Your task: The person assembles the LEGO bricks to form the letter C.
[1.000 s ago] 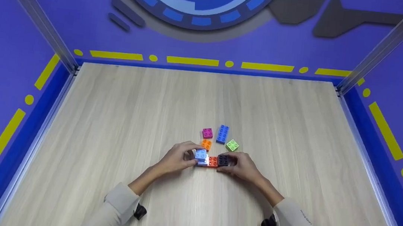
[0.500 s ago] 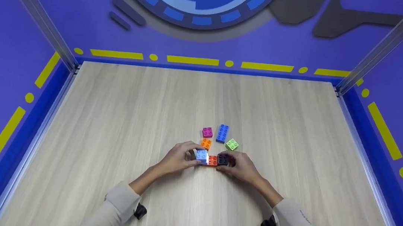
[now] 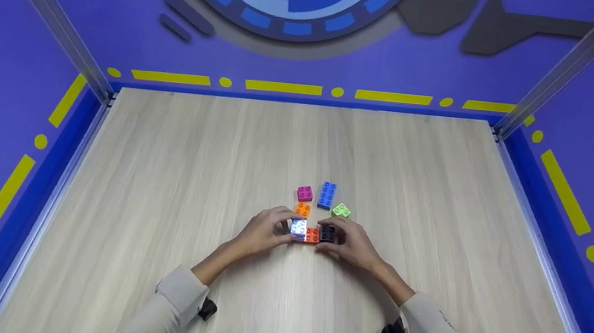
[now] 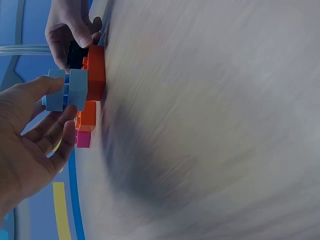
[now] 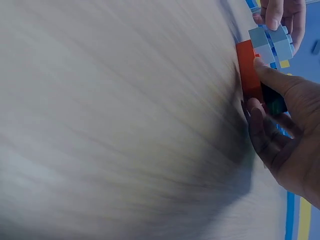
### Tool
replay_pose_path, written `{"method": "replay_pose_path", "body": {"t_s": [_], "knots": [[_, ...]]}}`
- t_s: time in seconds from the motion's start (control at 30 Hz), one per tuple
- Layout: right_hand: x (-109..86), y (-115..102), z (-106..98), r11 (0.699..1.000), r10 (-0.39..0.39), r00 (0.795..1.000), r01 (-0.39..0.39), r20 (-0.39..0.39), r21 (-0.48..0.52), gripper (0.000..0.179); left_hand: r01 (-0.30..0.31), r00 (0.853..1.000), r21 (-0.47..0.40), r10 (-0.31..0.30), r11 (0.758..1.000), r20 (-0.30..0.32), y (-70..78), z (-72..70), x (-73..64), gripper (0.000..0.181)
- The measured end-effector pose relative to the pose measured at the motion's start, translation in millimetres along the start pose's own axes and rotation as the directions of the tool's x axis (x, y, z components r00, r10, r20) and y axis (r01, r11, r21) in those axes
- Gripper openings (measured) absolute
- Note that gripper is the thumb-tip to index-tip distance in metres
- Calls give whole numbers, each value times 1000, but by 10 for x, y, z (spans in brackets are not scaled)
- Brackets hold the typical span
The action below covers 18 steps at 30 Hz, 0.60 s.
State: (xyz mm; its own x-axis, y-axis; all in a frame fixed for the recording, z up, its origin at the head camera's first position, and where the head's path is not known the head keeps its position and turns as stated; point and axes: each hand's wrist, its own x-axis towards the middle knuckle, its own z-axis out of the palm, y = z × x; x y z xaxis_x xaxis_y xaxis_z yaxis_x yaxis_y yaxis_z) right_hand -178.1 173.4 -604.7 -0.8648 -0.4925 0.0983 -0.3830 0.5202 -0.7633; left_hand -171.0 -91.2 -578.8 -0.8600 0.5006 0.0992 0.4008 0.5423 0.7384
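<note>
My left hand (image 3: 267,230) pinches a light blue toy building brick (image 4: 55,91) between thumb and fingers. It is lined up over a second light blue brick (image 4: 78,90), and studs show in a narrow gap between the two. That lower brick sits on one end of a long red brick (image 3: 312,235) on the table. At the other end stands a black brick (image 3: 327,233), which my right hand (image 3: 357,245) grips from the right side. The right thumb lies along the red brick in the right wrist view.
Just behind the left fingers lies an orange brick (image 3: 303,209), with a magenta brick (image 3: 304,193) beyond it. A long blue brick (image 3: 327,195) and a lime green brick (image 3: 341,210) lie behind the right hand. Blue walls bound the wooden table (image 3: 194,150).
The left hand has shifted the upper light blue brick slightly right, so it now covers more of the lower one. The right hand keeps its grip on the black brick.
</note>
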Motion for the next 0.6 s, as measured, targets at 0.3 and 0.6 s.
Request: {"method": "replay_pose_path", "body": {"t_s": [0.3, 0.6], "knots": [[3, -3, -8, 995, 81, 997, -82, 15, 53, 43, -15, 1000, 12, 15, 1000, 11, 12, -21, -9, 43], [35, -9, -2, 988, 113, 993, -116, 33, 99, 43, -3, 1000, 38, 3, 999, -6, 3, -24, -6, 43]]}}
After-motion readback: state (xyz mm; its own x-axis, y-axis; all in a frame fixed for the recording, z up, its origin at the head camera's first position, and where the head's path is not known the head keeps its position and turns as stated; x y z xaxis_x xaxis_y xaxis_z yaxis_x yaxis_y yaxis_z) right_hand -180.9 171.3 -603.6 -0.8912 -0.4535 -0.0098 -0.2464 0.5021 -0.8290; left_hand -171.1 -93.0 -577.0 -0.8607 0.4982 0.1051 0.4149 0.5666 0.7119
